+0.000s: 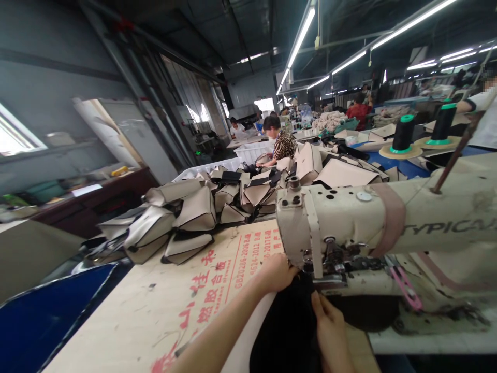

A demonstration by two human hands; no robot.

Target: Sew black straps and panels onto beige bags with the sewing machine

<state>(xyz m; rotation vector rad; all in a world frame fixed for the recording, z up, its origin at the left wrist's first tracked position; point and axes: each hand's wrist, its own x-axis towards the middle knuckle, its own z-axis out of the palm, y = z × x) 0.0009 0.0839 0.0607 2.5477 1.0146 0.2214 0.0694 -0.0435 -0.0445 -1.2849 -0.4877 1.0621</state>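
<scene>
A piece of black fabric point(289, 331) lies under the head of a worn cream sewing machine point(349, 217), with a pale panel point(248, 331) showing along its left side. My left hand point(277, 273) is closed at the fabric's far end, close to the needle area; its fingertips are partly hidden by the machine head. Along the right edge of the fabric, my right hand point(330, 324) pinches it between thumb and fingers. The spot where the needle meets the cloth cannot be made out. A pink looped piece point(406, 287) hangs on the machine to the right.
Beige bags with black trim point(196, 207) are heaped beyond the plywood tabletop point(155, 305). Two black thread cones point(404, 134) stand behind the machine. A co-worker point(281, 142) sits past the heap, near white crates point(252, 153). Blue material point(50, 316) lies at lower left.
</scene>
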